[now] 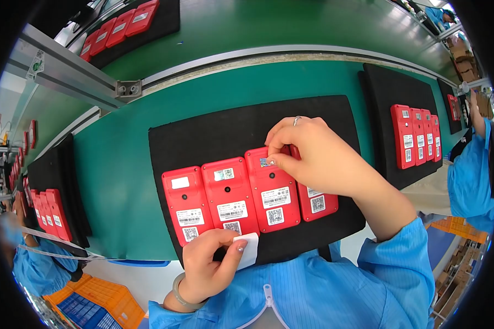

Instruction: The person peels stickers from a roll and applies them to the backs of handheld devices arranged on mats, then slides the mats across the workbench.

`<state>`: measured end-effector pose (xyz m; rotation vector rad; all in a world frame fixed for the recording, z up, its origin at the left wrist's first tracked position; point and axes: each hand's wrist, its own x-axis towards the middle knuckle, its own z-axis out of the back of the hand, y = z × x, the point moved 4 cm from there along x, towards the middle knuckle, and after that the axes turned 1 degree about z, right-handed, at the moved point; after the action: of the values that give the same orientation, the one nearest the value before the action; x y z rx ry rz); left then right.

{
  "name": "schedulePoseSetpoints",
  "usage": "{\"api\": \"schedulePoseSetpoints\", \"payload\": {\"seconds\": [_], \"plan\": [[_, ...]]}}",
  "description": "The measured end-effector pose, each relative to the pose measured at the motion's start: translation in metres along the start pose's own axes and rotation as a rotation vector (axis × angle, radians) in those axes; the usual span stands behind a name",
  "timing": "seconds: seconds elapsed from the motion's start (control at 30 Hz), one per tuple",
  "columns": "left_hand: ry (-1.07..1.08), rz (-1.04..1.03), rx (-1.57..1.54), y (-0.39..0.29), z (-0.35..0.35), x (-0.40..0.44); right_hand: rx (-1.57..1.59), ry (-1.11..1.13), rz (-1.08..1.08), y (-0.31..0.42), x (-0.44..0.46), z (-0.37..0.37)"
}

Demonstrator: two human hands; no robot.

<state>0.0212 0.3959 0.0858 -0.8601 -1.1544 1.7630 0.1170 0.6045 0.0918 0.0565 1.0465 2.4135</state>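
Observation:
Several red handheld devices (228,192) lie side by side, backs up, on a black foam mat (219,129). Each has a printed white label with a QR code at its lower end. My right hand (313,153) reaches over the third device (274,208), its thumb and index finger pinched at a small shiny sticker (265,162) near the top. That hand partly covers the fourth device (319,207). Below the second device, my left hand (211,260) grips a small white sheet (248,249) between thumb and fingers.
More red devices (415,134) rest on a black mat to the right, others (52,214) to the left. A metal rail (219,63) runs behind the green table (118,181). Co-workers in blue (472,175) sit on both sides. An orange crate (104,299) stands below.

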Motion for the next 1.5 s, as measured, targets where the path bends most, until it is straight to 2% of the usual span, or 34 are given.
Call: {"api": "schedulePoseSetpoints", "payload": {"seconds": [0.03,0.1,0.13,0.23,0.27,0.37,0.47,0.53,0.57,0.73,0.8,0.93,1.0,1.13,1.27,1.3,1.33,1.4,1.5], "plan": [[-0.004,-0.001,-0.004,0.000,0.000,0.000,0.000,-0.001,0.001,0.002,-0.003,-0.004],[0.001,-0.001,-0.010,0.000,0.000,0.000,-0.195,-0.212,0.149,0.013,-0.010,-0.003],[0.007,0.000,-0.016,0.000,0.001,-0.001,-0.195,-0.214,0.150,0.015,-0.010,0.000],[0.016,0.006,-0.055,0.000,0.002,-0.003,-0.254,-0.278,-0.036,0.008,-0.009,0.017],[0.015,0.000,-0.053,-0.001,0.003,-0.004,-0.256,-0.284,-0.034,0.007,-0.012,0.017],[-0.004,-0.021,-0.137,-0.006,0.004,-0.008,0.188,-0.273,0.088,0.015,-0.031,0.004],[-0.040,-0.027,-0.241,-0.012,0.001,-0.011,0.627,0.107,0.109,0.040,-0.053,-0.024],[-0.063,-0.163,-0.254,-0.020,0.001,-0.010,0.726,0.193,0.129,0.046,-0.064,-0.036],[-0.024,-0.206,-0.212,-0.021,0.002,-0.010,0.768,0.143,0.117,0.049,-0.067,-0.038],[-0.192,-0.144,-0.268,-0.029,-0.006,-0.012,0.681,0.053,0.160,0.048,-0.075,-0.037],[-0.025,-0.112,-0.223,-0.028,-0.008,-0.013,0.631,0.006,0.179,0.049,-0.078,-0.033],[-0.054,-0.156,-0.125,-0.024,-0.012,-0.011,0.505,-0.061,0.292,0.049,-0.085,-0.029],[-0.050,-0.179,-0.130,-0.028,-0.014,-0.008,0.369,-0.207,0.270,0.049,-0.086,-0.022],[-0.029,-0.073,-0.142,-0.030,-0.019,-0.007,0.374,-0.162,0.365,0.044,-0.088,-0.018],[0.023,-0.030,-0.064,-0.025,-0.021,-0.002,0.436,-0.188,0.251,0.031,-0.078,0.010],[0.009,-0.030,-0.027,-0.024,-0.022,0.000,0.362,-0.269,0.272,0.021,-0.072,0.019],[0.020,-0.033,-0.035,-0.023,-0.022,0.000,0.330,-0.310,0.183,0.010,-0.066,0.028],[0.008,0.064,-0.046,-0.018,-0.021,0.000,0.335,-0.256,-0.021,-0.019,-0.057,0.038],[0.013,0.086,-0.045,-0.013,-0.022,0.001,0.429,-0.109,-0.181,-0.051,-0.043,0.040]]}}
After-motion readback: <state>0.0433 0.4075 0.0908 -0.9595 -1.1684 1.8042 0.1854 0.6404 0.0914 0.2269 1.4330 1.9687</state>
